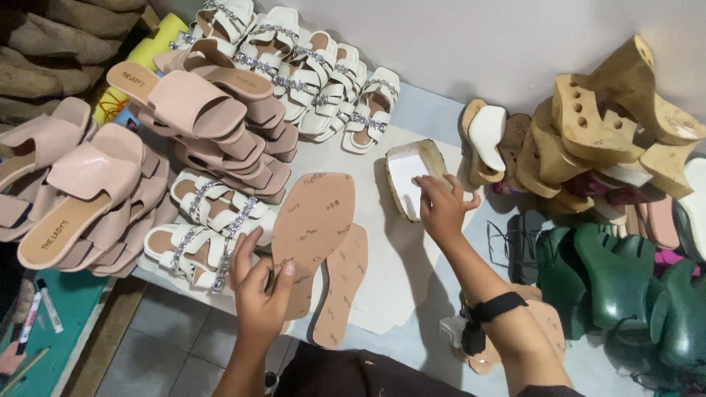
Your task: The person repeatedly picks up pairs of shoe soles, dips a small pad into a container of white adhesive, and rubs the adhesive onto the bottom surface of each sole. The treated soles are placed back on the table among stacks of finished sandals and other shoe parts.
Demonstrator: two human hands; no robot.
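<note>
My left hand (259, 292) grips the lower end of a tan shoe sole (312, 228), held flat side up over a second tan sole (343, 283) that lies on white paper sheets (401, 250). My right hand (442, 206), with a black band on the wrist, rests its fingers on a wooden shoe last with a white insole on it (409, 173). The last lies tilted on the paper, just right of the held sole.
Pink slide sandals (195, 103) and white jewelled sandals (309, 73) are stacked at left and back. Wooden lasts (603, 117) pile at the right above dark green plastic lasts (618, 283). Markers (44, 305) lie on a teal surface at lower left.
</note>
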